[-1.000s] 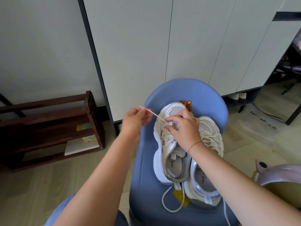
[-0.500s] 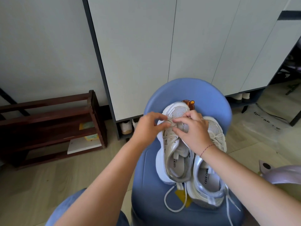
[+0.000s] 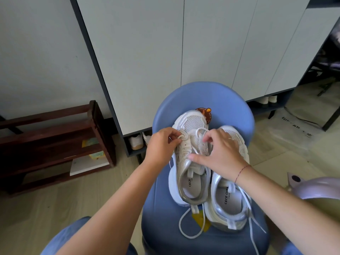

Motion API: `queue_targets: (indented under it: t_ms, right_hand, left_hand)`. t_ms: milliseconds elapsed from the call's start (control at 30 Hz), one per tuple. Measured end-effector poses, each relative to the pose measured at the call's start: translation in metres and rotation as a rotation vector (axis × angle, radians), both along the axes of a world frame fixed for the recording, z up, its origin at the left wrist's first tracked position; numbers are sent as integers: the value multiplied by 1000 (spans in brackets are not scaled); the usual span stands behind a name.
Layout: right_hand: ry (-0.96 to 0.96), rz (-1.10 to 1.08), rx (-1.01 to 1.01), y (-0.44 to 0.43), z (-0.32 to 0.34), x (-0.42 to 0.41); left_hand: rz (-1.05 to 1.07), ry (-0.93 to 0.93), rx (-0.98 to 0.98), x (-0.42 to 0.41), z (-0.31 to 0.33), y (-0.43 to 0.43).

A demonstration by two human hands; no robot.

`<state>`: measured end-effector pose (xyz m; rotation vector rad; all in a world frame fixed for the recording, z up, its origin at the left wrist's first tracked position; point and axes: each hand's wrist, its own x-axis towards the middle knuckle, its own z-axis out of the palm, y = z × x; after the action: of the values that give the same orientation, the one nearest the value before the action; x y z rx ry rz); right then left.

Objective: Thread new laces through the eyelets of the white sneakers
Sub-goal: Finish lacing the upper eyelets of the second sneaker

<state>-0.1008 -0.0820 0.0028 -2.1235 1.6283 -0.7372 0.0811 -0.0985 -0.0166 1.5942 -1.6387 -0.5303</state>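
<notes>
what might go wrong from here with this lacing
The lace pinched by the left hand looks bunched at the eyelet; a pull may lock in a twist.
The loose loop on the chair by the heel may snag under the sneaker.
The sneaker rests against the other sneaker; a hard tug may slide it despite the right hand's grip.

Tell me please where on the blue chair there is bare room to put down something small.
Bare seat lies left of the left sneaker, down to the front corner beside the loose lace loop. The middle and right are crowded: right sneaker, left hand and right hand.
</notes>
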Motion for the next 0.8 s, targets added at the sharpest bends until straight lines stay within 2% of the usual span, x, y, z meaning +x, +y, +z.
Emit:
queue_targets:
  t_ms: [200,367,633,733,800]
  right_hand:
    - [169,40,-33,3,2,-9]
    - [124,41,-35,7,-6,-13]
    - [139,-99,-91,16,-10,-8]
    - [137,-128,-105,18,-10,-9]
    - [129,-127,-136,20,-11,-8]
  left_hand:
    - [6,-19,-23,9,2,-4]
    - [90,-8,-2,19,8,-5]
    - [522,203,-40,69,22,-5]
    - [728,437,-44,97,23,-1]
    - [794,531,-19,107,21,3]
